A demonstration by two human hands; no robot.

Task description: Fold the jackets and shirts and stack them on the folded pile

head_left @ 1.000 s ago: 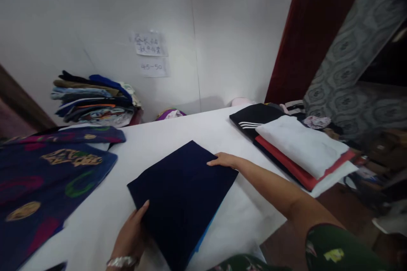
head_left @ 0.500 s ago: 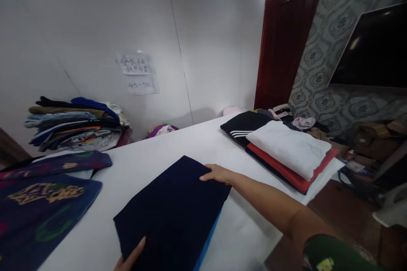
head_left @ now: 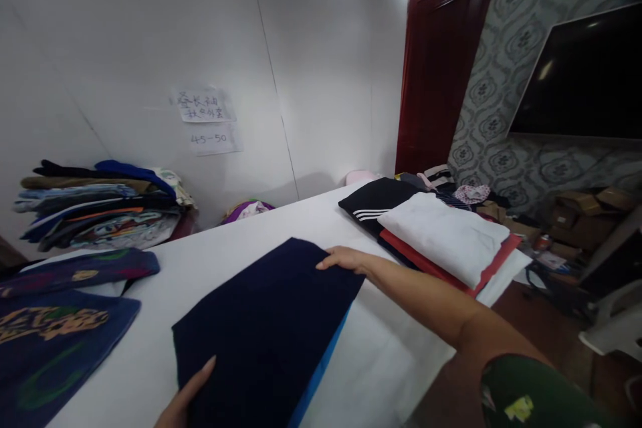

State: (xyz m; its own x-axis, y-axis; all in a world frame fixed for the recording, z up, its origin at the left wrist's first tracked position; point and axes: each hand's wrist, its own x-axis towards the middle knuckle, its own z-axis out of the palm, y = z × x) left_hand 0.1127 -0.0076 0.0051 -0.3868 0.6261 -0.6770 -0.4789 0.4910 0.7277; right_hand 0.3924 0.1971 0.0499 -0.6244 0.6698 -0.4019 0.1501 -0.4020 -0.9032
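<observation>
A folded navy garment (head_left: 261, 328), with a strip of bright blue along its right side, spans the space between my two hands above the white table. My right hand (head_left: 344, 259) grips its far right corner, thumb on top and fingers partly hidden beneath. At the near left edge, the thumb of my left hand (head_left: 193, 388) presses on the cloth; the other fingers are out of sight under it.
On the right lies a folded stack with a white cloth (head_left: 446, 231), a red layer and a black striped garment (head_left: 378, 204). A patterned dark garment (head_left: 70, 341) covers the table's left side. Beyond it rises a tall clothes pile (head_left: 105, 207) by the wall.
The view has turned slightly right. Both hands keep hold of the navy garment, which sits slightly further from me in the picture; my left thumb appears a little higher and further left.
</observation>
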